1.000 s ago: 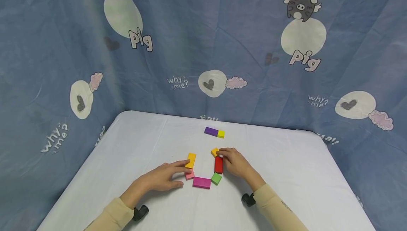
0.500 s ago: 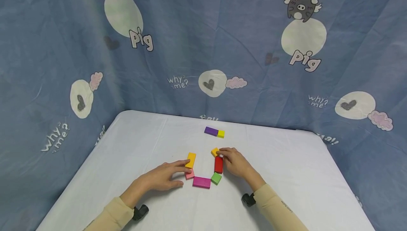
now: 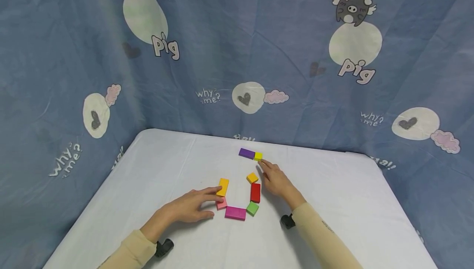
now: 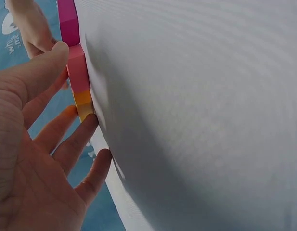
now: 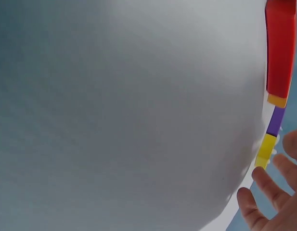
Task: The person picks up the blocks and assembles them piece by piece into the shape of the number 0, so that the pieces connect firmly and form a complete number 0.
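My left hand point(image 3: 190, 205) lies with fingers spread, fingertips over the orange block point(image 3: 223, 187) and the pink block point(image 3: 221, 204). Its thumb points toward the magenta block point(image 3: 235, 213). My right hand point(image 3: 275, 179) reaches forward with fingers extended, fingertips right at the small yellow block point(image 3: 258, 156). That block sits against the end of the purple block point(image 3: 246, 153). In the right wrist view the fingers are apart, with nothing between them. A red block point(image 3: 255, 193) lies between the small orange block point(image 3: 252, 177) and the green block point(image 3: 252, 208).
The blocks nearest me form a U shape on the white table point(image 3: 318, 186), its open side facing the back. A blue curtain point(image 3: 296, 47) with pig prints hangs behind the table and along its sides. Dark wrist cameras point(image 3: 164, 247) sit under both sleeves.
My right hand has left the small orange block beside the red one and moved forward to the yellow block. The left hand stays in place.
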